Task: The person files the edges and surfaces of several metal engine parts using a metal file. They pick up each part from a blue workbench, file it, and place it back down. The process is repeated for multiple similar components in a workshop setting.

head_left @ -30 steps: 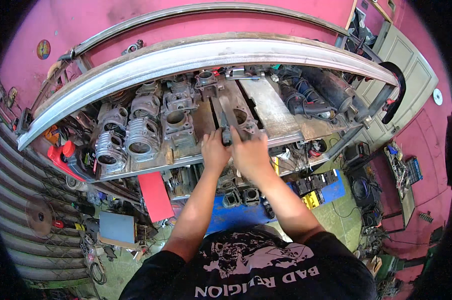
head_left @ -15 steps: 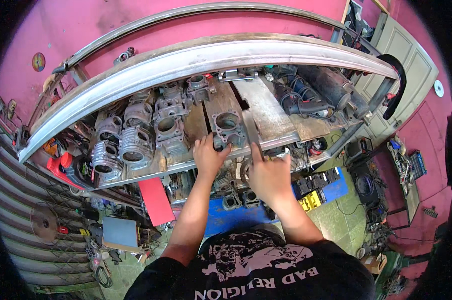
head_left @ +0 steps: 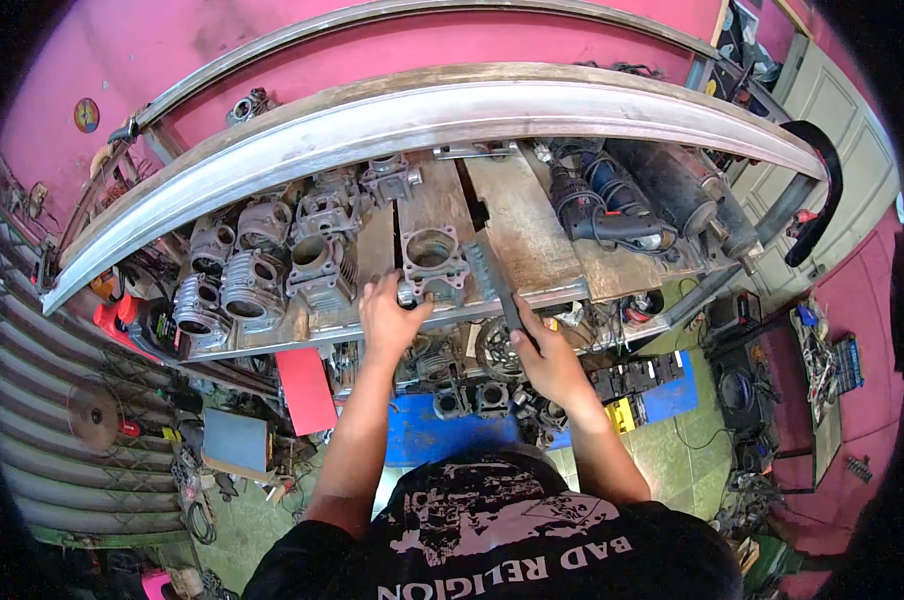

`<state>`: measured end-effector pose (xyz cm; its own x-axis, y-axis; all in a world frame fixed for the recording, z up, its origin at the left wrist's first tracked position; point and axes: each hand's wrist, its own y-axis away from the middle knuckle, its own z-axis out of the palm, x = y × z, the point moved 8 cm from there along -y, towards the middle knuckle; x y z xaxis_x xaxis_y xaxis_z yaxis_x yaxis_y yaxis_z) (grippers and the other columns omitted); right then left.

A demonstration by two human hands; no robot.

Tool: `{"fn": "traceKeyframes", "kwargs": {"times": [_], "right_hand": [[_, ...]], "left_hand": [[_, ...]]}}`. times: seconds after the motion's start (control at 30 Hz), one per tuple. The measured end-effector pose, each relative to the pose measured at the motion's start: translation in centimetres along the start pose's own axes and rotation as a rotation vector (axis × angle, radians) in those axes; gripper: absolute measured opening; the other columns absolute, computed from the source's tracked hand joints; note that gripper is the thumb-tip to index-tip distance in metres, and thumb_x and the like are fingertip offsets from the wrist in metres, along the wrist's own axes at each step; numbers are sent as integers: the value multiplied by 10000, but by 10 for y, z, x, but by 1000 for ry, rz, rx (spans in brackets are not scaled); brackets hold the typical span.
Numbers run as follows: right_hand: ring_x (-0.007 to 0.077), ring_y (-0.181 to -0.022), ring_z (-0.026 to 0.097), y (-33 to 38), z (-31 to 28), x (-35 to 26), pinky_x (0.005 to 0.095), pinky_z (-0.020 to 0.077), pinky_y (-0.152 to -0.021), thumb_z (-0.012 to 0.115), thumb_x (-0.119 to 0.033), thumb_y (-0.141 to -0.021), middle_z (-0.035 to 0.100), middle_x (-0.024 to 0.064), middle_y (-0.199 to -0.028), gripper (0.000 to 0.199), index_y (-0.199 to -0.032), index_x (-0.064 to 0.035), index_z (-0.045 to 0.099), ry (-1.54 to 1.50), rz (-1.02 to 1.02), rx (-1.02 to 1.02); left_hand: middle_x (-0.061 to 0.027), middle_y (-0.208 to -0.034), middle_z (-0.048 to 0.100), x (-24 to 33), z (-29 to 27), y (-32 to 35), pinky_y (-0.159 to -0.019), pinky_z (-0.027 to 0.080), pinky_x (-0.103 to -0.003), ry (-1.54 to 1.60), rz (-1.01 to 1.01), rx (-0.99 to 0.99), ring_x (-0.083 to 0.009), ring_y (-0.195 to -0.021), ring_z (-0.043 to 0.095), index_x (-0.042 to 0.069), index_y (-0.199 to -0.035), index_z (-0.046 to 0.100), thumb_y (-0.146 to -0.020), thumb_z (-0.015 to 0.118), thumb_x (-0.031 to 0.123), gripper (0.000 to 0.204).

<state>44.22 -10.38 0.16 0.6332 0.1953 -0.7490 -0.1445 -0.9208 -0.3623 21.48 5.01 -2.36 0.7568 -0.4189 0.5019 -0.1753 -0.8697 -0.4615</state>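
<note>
A grey engine cylinder block (head_left: pixel 436 251) rests near the front edge of the wooden bench, its round bore facing up. My left hand (head_left: pixel 390 312) grips the block's near left corner, thumb at the front and fingers curled at its side. In my right hand (head_left: pixel 549 362) is a long dark wire brush (head_left: pixel 496 278), tilted up and to the left. Its bristled head is beside the block's right side; whether they touch I cannot tell. My right fingers are wrapped round the lower end of its handle.
Several other cylinder blocks (head_left: pixel 251 284) stand in rows at the left. Power tools with cords (head_left: pixel 622 228) lie at the bench's right, beside dark exhaust canisters (head_left: pixel 662 185). A pale metal rail (head_left: pixel 452 112) spans above the bench. More engine parts (head_left: pixel 472 398) lie below its front edge.
My right hand has turned the brush, so its bristled side now shows next to the block. The view has shifted slightly. My left hand keeps its hold on the block.
</note>
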Motion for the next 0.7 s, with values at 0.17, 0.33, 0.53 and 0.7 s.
{"fn": "traceKeyframes", "kwargs": {"times": [0.17, 0.33, 0.53, 0.7], "right_hand": [[337, -1229, 678, -59, 15, 39, 375, 474, -1056, 543, -229, -1081, 683, 337, -1267, 532, -1559, -14, 450, -267, 274, -131], [147, -910, 608, -20, 14, 79, 291, 500, -855, 556, -262, -1100, 714, 119, -1083, 509, -1561, -53, 498, -358, 306, -243], [50, -884, 526, 25, 40, 64, 282, 512, -813, 568, -333, -1111, 601, -74, -1024, 558, -1629, -171, 435, -1051, 731, -101], [58, -829, 490, -20, 83, 83, 268, 496, -788, 551, -299, -1120, 571, -28, -970, 584, -1642, -104, 378, -883, 442, -23]], "left_hand": [[-200, -1060, 696, 2, 1, -2, -913, 495, -526, -19, 61, 16, -426, -1033, 607, -10, -1094, 679, -700, 877, 354, 571], [-198, -1085, 708, -1, 1, -2, -925, 500, -533, -16, 7, -27, -433, -1055, 615, 1, -1092, 701, -699, 881, 356, 560], [-215, -1022, 700, -7, 5, -3, -862, 506, -542, -16, 26, -88, -441, -1006, 614, 1, -994, 672, -695, 881, 358, 510], [-205, -984, 689, -1, 7, -11, -858, 507, -543, -14, 69, -90, -431, -1000, 613, -4, -990, 658, -694, 877, 360, 517]]}}
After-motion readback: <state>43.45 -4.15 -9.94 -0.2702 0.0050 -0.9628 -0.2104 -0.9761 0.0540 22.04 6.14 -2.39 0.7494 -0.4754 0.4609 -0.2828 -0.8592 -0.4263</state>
